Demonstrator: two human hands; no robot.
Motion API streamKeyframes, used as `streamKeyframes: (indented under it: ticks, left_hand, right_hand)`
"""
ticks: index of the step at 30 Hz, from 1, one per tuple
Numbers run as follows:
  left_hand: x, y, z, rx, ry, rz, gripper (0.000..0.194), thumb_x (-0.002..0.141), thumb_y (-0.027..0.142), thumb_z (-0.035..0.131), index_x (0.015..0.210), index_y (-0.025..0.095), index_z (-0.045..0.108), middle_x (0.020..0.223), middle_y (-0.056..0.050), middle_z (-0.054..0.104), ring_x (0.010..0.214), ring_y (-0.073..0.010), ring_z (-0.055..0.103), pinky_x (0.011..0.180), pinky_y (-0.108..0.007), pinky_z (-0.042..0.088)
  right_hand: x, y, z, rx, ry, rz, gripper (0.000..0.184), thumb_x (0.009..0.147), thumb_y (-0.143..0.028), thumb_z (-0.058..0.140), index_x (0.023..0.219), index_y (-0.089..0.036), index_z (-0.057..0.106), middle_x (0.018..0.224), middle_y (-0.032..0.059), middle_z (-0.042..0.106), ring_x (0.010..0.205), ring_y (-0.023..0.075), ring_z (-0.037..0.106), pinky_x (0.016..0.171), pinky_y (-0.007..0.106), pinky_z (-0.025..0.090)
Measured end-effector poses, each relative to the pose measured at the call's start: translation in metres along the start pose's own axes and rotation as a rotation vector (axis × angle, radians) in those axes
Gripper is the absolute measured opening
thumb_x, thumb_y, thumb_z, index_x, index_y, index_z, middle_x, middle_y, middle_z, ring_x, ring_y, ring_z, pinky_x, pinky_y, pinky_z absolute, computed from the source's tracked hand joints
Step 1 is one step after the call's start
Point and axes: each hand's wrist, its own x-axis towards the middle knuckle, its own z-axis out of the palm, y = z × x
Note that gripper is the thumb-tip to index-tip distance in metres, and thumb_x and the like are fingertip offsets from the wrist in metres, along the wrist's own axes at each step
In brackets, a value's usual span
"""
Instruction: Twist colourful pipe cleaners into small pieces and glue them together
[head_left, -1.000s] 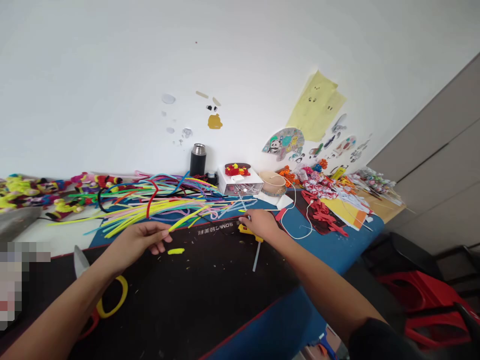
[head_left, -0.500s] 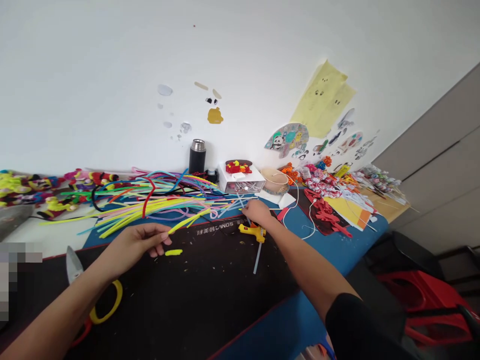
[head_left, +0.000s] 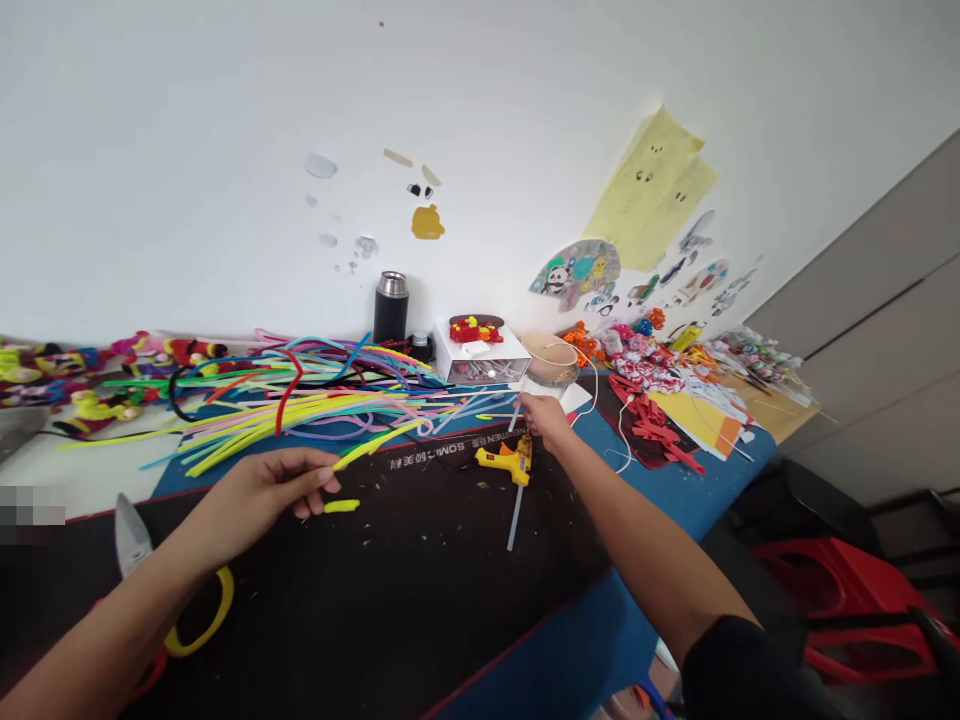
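My left hand (head_left: 281, 485) pinches the end of a yellow pipe cleaner (head_left: 371, 445) that stretches up and right toward the pile. Just beside its lower fingers, a short yellow pipe cleaner piece (head_left: 342, 506) lies on the black mat (head_left: 420, 620). My right hand (head_left: 546, 420) is closed at the fingertips on a pale translucent glue stick (head_left: 514, 416). Below that hand rests a yellow glue gun (head_left: 506, 462), with another glue stick (head_left: 514, 520) protruding from its back. Scissors (head_left: 133, 535) with yellow and red handles lie partly hidden under my left forearm.
Behind the mat lies a heap of coloured pipe cleaners (head_left: 255, 415). A black flask (head_left: 391, 310), a white box (head_left: 480, 362) and a round bowl (head_left: 549, 360) stand along the wall. Red pieces (head_left: 645, 425) and wrapped bundles are at right. A red chair (head_left: 862, 590) stands beyond the table.
My right hand has moved right, and the glue stick at its fingertips now stands more upright. My left hand keeps its pinch on the yellow pipe cleaner. The view has shifted slightly.
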Motion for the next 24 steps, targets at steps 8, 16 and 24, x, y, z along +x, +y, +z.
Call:
streamKeyframes:
  ticks: [8, 16, 24]
  left_hand:
    - [-0.003, 0.009, 0.003, -0.011, 0.016, -0.011, 0.052, 0.059, 0.064, 0.086, 0.085, 0.019, 0.078, 0.079, -0.008, 0.078, 0.061, -0.0213, 0.065, 0.059, -0.034, 0.057]
    - [-0.012, 0.025, 0.009, -0.102, -0.002, -0.046, 0.049, 0.054, 0.061, 0.088, 0.078, 0.021, 0.075, 0.078, -0.008, 0.078, 0.058, -0.0208, 0.065, 0.057, -0.035, 0.056]
    - [-0.017, 0.027, 0.022, -0.27, -0.015, -0.111, 0.049, 0.054, 0.053, 0.092, 0.082, 0.018, 0.07, 0.079, -0.007, 0.078, 0.058, -0.0177, 0.066, 0.057, -0.03, 0.052]
  right_hand:
    - [0.011, -0.001, 0.009, 0.144, -0.032, 0.124, 0.038, 0.102, -0.035, 0.069, 0.136, -0.017, 0.063, 0.136, 0.0123, 0.064, 0.114, 0.0274, 0.068, 0.094, 0.049, 0.06]
    - [-0.022, -0.022, 0.038, 0.264, -0.268, -0.096, 0.034, 0.101, -0.043, 0.057, 0.106, -0.012, 0.072, 0.06, -0.0053, 0.051, 0.043, 0.0075, 0.035, 0.041, 0.019, 0.023]
    - [-0.1, -0.039, 0.132, 0.36, -0.798, -0.329, 0.047, 0.095, -0.059, 0.067, 0.119, -0.019, 0.072, 0.078, -0.0002, 0.069, 0.053, 0.0082, 0.051, 0.044, 0.018, 0.03]
